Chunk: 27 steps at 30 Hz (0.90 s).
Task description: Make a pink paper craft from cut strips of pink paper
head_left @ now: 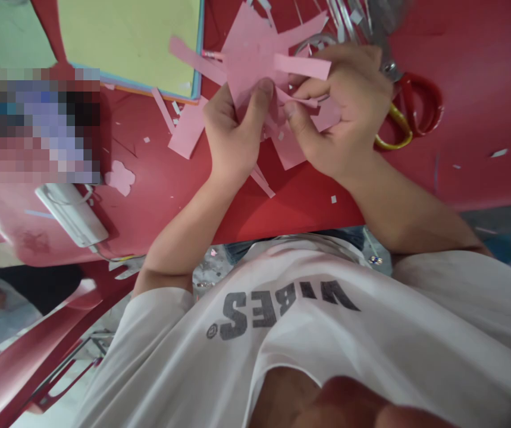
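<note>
While the left hand (237, 128) grips the pink paper cutout (248, 62) above the surface (482, 125), just in from its near edge, thumb on top, the right hand (348, 116) closes thumb and fingertips on a narrow pink strip (298, 100); light, even pressure should prevent creasing. Farther from that edge lies a stack of coloured paper (130, 44).

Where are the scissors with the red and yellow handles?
In the head view, the scissors lie on the red table toward the right, just beside the right hand, which partly hides them.
</note>
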Motion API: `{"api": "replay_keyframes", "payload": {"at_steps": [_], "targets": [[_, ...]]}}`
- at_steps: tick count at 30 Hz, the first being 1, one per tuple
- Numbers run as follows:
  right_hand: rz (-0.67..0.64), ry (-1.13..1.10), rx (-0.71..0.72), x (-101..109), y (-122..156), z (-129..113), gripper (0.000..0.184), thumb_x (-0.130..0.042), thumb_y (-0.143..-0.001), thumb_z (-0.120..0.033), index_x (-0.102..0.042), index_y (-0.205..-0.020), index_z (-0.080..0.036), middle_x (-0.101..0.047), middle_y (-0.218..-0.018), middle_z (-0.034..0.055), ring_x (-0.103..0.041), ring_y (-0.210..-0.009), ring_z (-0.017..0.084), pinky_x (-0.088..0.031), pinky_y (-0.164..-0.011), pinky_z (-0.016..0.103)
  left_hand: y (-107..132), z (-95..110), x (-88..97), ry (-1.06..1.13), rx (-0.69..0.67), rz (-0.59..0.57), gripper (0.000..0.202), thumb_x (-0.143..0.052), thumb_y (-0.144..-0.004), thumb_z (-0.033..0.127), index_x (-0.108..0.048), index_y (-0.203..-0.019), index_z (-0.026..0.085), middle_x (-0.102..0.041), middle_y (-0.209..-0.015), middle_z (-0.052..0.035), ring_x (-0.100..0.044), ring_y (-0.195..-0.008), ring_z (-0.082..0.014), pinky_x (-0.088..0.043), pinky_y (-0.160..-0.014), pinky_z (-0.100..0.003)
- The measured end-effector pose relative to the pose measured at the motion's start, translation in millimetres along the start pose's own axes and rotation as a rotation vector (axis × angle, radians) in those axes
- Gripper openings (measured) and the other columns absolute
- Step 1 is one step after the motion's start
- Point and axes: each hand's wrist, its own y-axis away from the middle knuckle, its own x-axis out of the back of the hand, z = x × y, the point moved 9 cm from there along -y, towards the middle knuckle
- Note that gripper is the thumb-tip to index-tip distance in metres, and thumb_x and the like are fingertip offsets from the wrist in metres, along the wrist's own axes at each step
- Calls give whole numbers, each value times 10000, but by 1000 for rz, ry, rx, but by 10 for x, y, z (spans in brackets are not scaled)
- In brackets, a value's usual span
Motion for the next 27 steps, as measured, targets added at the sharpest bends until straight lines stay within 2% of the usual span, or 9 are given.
{"api": "replay_keyframes", "payload": {"at_steps": [5,9,12,17,20,24,27], "targets": [[43,23,63,5,23,-29,88,-575,-950,-340,-624,-967,-269,-695,-1035,-96,-669,-1046,173,-458,-937,436,25,111,46,-37,-33,77,327,-643,-928,222,-523,-627,182,-447,-576,33,-379,-549,-81,-277,-514,-266],[73,-38,-22,31,34,13,114,-555,-939,-278,-621,-1029,-256,-691,-997,-73,-667,-966,162,-475,-871,399,25,129,15,-33,-33,36,353,-666,-921,275,-511,-617,184,-460,-555,33,-376,-526,-79,-280,-498,-266],[101,-149,-112,41,20,51,127,-516,-951,-243,-631,-1003,-254,-676,-932,-73,-654,-888,125,-470,-822,343,27,141,-14,-24,-31,6,335,-657,-928,257,-539,-623,184,-518,-559,28,-401,-521,-78,-294,-505,-268],[190,-362,-199,72,-12,89,79,-611,-920,-308,-660,-953,-256,-623,-845,-54,-558,-749,82,-418,-708,273,37,200,-42,-9,-44,8,360,-702,-896,342,-545,-613,185,-529,-541,30,-415,-517,-79,-295,-505,-271],[220,-436,-251,74,-17,145,61,-653,-896,-282,-695,-939,-268,-628,-824,-46,-534,-718,85,-421,-682,267,28,195,-32,-35,-56,9,381,-701,-894,375,-535,-607,186,-510,-545,29,-401,-524,-80,-295,-506,-272],[179,-494,-268,5,-36,215,33,-688,-860,-240,-708,-858,-266,-615,-746,-44,-547,-669,97,-415,-613,265,10,153,-20,-39,-93,-12,376,-715,-881,403,-556,-616,188,-503,-557,22,-397,-525,-82,-310,-502,-274],[149,-519,-326,-55,-31,291,95,-696,-816,-167,-698,-790,-258,-598,-691,-29,-528,-626,119,-396,-586,297,12,98,-36,-55,-80,-38,357,-703,-886,426,-590,-637,198,-523,-572,10,-415,-535,-93,-327,-499,-279]]}}
